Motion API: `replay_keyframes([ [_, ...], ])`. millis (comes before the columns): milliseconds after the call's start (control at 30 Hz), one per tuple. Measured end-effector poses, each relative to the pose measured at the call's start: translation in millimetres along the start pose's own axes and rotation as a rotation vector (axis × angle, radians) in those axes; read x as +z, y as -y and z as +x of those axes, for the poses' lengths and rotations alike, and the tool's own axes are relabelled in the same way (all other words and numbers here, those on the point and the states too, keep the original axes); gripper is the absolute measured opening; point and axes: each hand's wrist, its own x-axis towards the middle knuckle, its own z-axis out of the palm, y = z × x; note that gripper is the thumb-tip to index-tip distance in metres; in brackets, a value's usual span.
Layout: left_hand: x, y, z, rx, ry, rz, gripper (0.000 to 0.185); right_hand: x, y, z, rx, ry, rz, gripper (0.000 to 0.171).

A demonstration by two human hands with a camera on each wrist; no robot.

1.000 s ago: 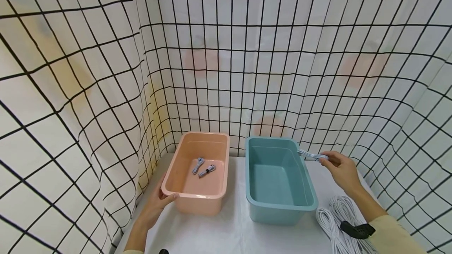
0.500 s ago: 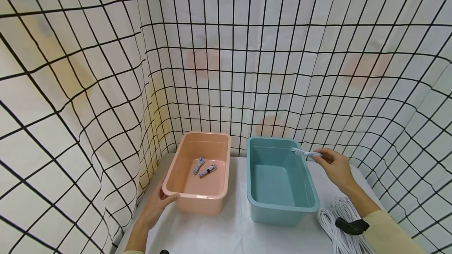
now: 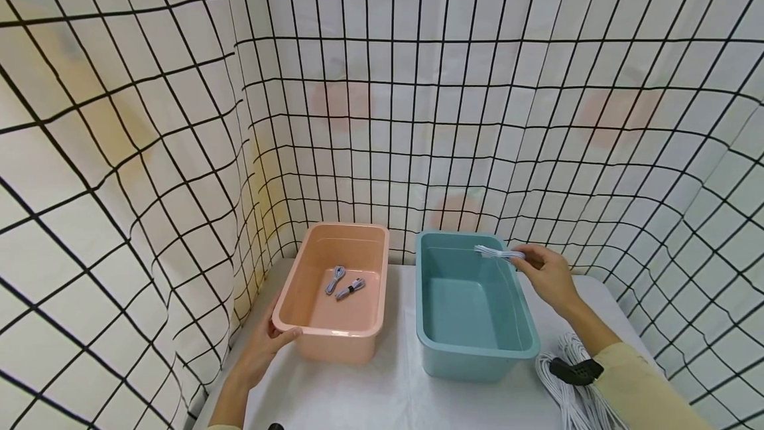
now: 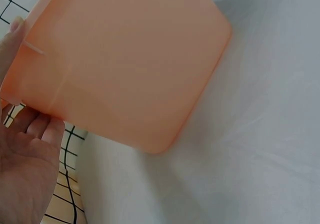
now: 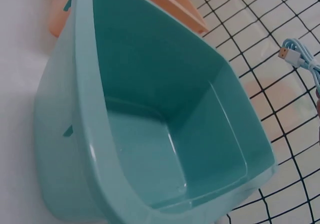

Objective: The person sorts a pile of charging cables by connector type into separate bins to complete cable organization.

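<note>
Nearest you, on the right of the white worktop, a loose heap of white cable lies just beside your right forearm, partly hidden by the sleeve and a black wrist strap.

Your left hand grips the near left corner of the pink bin, thumb hooked over the rim and fingers against the outer wall. Inside that bin, two small bundled cables lie on the floor towards its far end, close together.

To the right, the teal bin stands parallel to the pink one, a narrow strip of worktop between them. The right wrist view shows its inside bare.

Your right hand pinches a small coiled light-blue cable and holds it in the air over the teal bin's far right corner, level with the rim; a USB plug sticks out at its free end.

Behind everything hangs a white cloth with a black grid, enclosing the worktop on three sides.
</note>
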Motion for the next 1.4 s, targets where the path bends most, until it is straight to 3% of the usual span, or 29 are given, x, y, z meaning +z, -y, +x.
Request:
replay_keyframes([
  [533,-0.6,-1.0,-1.1,0.007,0.021,0.0,0.1,21.1,7.4,17.8,-0.006,0.021,0.058,0.025],
  [1100,-2.5,1.9,-1.4,0.015,0.019,-0.016,0.097,49.5,18.9,32.9,-0.106,0.046,0.139,0.021],
  [1233,-2.3,3.1,-1.2,0.017,0.021,-0.015,0.096,54.6,29.0,35.5,-0.114,0.045,0.164,0.02],
  [1400,-2.8,3.2,-0.6,0.022,0.023,-0.022,0.097,54.2,58.9,36.1,-0.105,0.068,0.156,0.021],
])
